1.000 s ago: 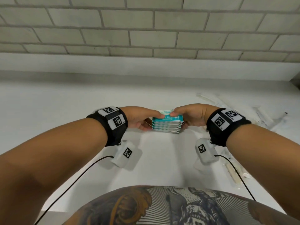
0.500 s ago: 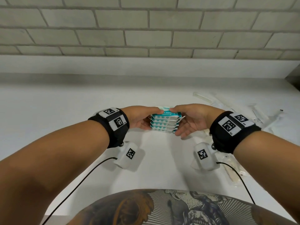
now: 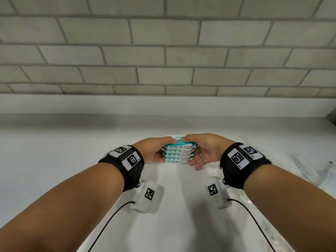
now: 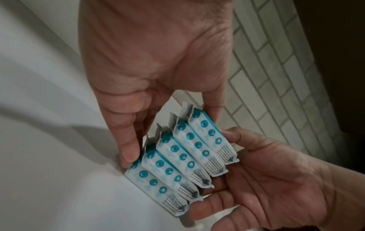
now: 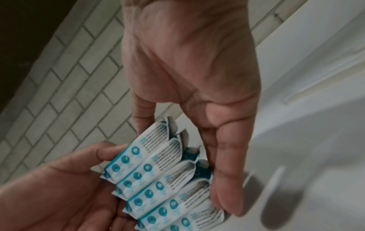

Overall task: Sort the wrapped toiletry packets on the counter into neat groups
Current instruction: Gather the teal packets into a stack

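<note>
A stack of several teal-and-white wrapped packets point(image 3: 179, 154) is held between both hands low over the white counter point(image 3: 54, 160). I cannot tell whether its bottom packet touches the surface. My left hand point(image 3: 163, 150) grips the stack's left end, thumb on top and fingers along the side. My right hand point(image 3: 195, 153) holds the right end, thumb on the top packet and fingers spread beneath. In the left wrist view the packets point(image 4: 183, 157) lie slightly fanned between the left fingers point(image 4: 128, 148) and the right hand point(image 4: 266, 179). The right wrist view shows the stack point(image 5: 164, 179) the same way.
Several long clear-wrapped items point(image 3: 305, 170) lie loose on the counter at the right; one long wrapped item point(image 5: 316, 87) shows in the right wrist view. A low white ledge and a grey tiled wall point(image 3: 163, 57) close the back of the counter.
The stack stays between both hands. The right fingers have uncurled and spread under it, and the packets sit a little more fanned. The head view has tilted up towards the wall.
</note>
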The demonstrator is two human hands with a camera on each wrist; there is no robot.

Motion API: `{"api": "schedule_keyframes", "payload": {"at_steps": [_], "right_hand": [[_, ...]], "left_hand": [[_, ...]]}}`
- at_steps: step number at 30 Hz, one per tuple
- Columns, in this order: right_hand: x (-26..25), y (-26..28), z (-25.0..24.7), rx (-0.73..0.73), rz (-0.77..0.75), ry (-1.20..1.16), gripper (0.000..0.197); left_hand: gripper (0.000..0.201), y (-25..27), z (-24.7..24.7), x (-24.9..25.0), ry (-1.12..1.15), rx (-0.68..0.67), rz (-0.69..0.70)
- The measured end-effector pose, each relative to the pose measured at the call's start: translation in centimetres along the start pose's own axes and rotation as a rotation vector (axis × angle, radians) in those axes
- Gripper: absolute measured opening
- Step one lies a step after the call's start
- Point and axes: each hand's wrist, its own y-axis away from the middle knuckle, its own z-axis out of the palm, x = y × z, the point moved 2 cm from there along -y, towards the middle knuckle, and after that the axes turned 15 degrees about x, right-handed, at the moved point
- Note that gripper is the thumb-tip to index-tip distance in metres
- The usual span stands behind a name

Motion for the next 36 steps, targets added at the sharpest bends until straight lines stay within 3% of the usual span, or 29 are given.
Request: {"api": "schedule_keyframes", "payload": {"at_steps": [7, 10, 17, 21, 25, 28, 30, 32, 34, 36], "right_hand": [[-6.4, -6.2, -0.5, 0.063, 0.016, -0.066, 0.047], [-8.9, -9.0, -1.0, 0.098, 0.056, -0.199, 0.044], [-12.1, -14.0, -0.8, 0.195, -0.092, -0.297, 0.036], [-10.6, -14.0, -1.2, 0.154, -0.144, -0.309, 0.062], [-9.1, -14.0, -2.7, 0.049, -0.146, -0.472, 0.076], [-8.2, -14.1, -3.1, 0.046, -0.116, -0.489, 0.072], [-7.7, -14.1, -3.0, 0.046, -0.142, -0.411, 0.044], [-7.6, -14.0, -2.7, 0.077, -0.222, -0.26, 0.02], [-8.0, -14.2, -2.3, 0.158, -0.289, -0.091, 0.029], [-8.6, -14.5, -1.9, 0.263, -0.338, 0.041, 0.026]], "left_hand": [[0.026, -7.9, -1.3, 4.6, 0.033, 0.113, -0.011], [0.028, -11.4, -1.8, 7.0, 0.081, 0.159, -0.02], [0.035, -16.9, -2.2, 9.1, 0.156, 0.194, 0.009], [0.075, -17.2, -2.8, 7.8, 0.117, 0.184, 0.073], [0.052, -16.9, -3.2, 6.2, 0.191, 0.18, 0.013], [0.025, -16.6, -3.4, 6.2, 0.064, 0.288, 0.032], [0.029, -17.7, -3.4, 5.7, -0.256, 0.283, 0.204], [0.027, -18.0, -3.1, 6.0, -0.402, 0.3, 0.291], [0.025, -18.0, -2.8, 6.5, -0.585, 0.37, 0.43], [0.028, -18.1, -2.7, 6.8, -0.664, 0.416, 0.466]]}}
